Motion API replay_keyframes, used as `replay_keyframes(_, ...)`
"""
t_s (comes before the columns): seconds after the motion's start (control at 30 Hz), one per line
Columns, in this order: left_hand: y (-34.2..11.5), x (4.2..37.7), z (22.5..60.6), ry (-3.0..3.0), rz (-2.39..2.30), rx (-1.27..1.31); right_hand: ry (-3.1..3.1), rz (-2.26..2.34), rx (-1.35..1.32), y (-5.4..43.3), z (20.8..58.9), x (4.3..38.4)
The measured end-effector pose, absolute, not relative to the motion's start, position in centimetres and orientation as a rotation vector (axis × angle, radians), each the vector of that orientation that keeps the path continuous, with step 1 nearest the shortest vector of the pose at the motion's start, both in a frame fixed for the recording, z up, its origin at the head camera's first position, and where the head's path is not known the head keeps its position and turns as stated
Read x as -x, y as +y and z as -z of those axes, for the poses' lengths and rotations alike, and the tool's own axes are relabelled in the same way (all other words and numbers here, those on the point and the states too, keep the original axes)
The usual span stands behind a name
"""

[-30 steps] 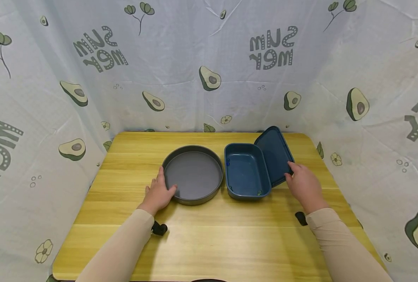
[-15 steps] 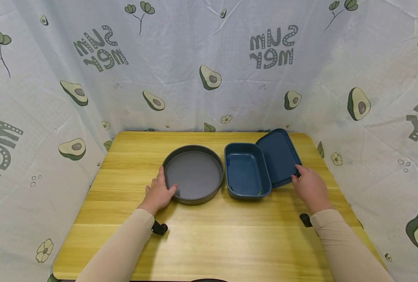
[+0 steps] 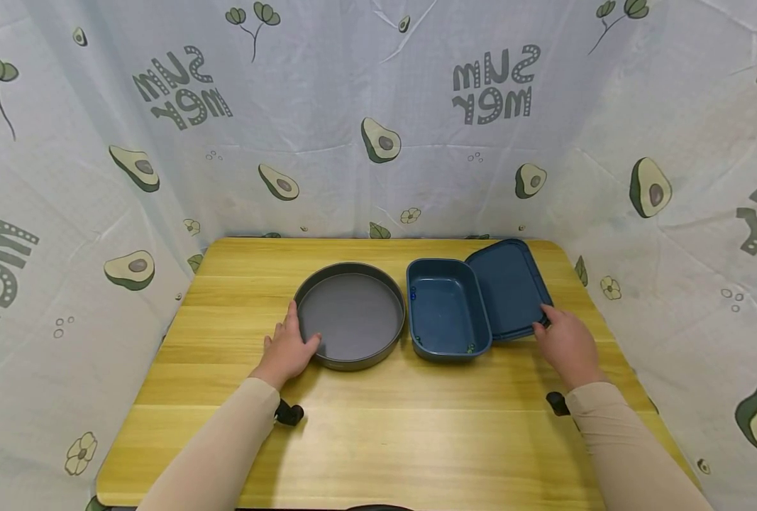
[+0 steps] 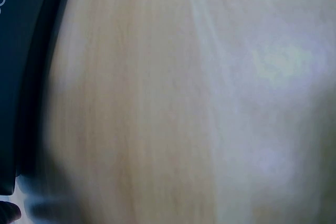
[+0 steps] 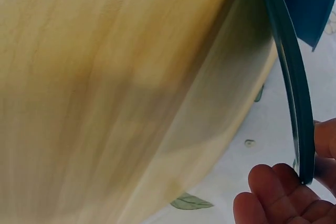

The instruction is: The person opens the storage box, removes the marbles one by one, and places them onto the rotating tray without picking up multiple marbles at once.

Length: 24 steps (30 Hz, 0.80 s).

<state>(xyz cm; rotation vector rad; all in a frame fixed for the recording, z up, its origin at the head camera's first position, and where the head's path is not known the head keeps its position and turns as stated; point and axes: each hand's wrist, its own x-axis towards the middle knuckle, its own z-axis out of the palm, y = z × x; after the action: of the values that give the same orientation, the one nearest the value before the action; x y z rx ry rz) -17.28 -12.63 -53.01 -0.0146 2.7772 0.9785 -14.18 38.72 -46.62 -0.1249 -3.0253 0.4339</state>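
Note:
A round grey pan [image 3: 351, 316] stands on the wooden table, left of a deep blue rectangular box [image 3: 445, 312]. My left hand [image 3: 286, 353] rests at the pan's left side, fingers extended along the outer wall and thumb over the rim. In the left wrist view, the pan's dark side [image 4: 26, 66] carries pale lettering. My right hand [image 3: 566, 344] pinches the near right corner of the blue lid [image 3: 511, 287] between thumb and fingers. This lid slants against the box's right side. Close up, the lid's edge [image 5: 294, 87] sits between the fingers [image 5: 268, 187] and thumb.
Small shiny blue pieces [image 3: 413, 293] and a green piece [image 3: 470, 348] lie along the box's inner edges. The wooden table [image 3: 378, 440] ends at a white avocado-print cloth [image 3: 327, 106] behind and at both sides. A dark rounded edge [image 3: 378, 507] shows at the bottom.
My right hand has moved right and slightly nearer with the lid, which has swung down to a flatter slant. The left hand, pan and box have stayed put.

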Motion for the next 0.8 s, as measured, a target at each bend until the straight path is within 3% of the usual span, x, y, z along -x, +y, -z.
replay_keyframes(0.8, -12.5, 17.1, 52.8, 2.773, -0.979, 0.019, -3.158, -0.460, 0.253, 40.8, 49.3, 13.8)
